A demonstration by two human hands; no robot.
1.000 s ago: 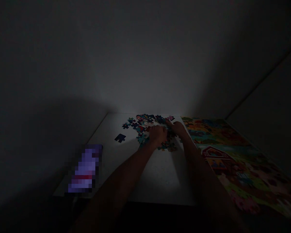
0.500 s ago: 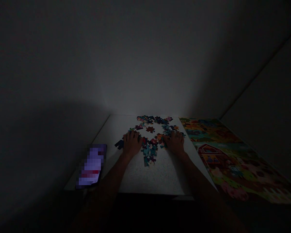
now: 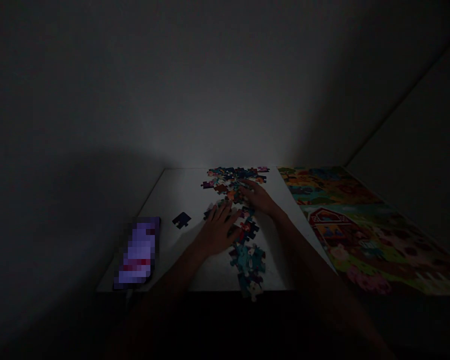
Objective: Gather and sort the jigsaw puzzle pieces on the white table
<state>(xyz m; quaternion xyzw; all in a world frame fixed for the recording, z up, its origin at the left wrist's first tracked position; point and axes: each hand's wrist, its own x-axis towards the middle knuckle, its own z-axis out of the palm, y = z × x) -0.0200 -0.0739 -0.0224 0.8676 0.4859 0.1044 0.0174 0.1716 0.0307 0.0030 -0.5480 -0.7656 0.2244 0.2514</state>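
Dim light falls across a white tabletop (image 3: 174, 197) pushed into a room corner, where a long scatter of jigsaw pieces (image 3: 247, 260) runs from the far edge down to the near edge, its lowest pieces reaching the table's lip. The person's left hand (image 3: 218, 230) lies open, palm down with fingers spread, on the table beside the pieces, gripping nothing that can be seen. The right hand (image 3: 260, 196) is likewise unclenched, its fingers stretched out over the upper part of the scatter, with no piece visibly held. Both appear placed to slide pieces along the surface rather than lift them. A lone dark piece (image 3: 182, 220) lies well left of the rest, perhaps set apart for its colour. To the right, a printed farm-scene board (image 3: 367, 235) with a red barn (image 3: 324, 220) lies face up, apparently where it can be seen from above. At left, a pixelated flat object (image 3: 137, 252) sits near the table's edge.
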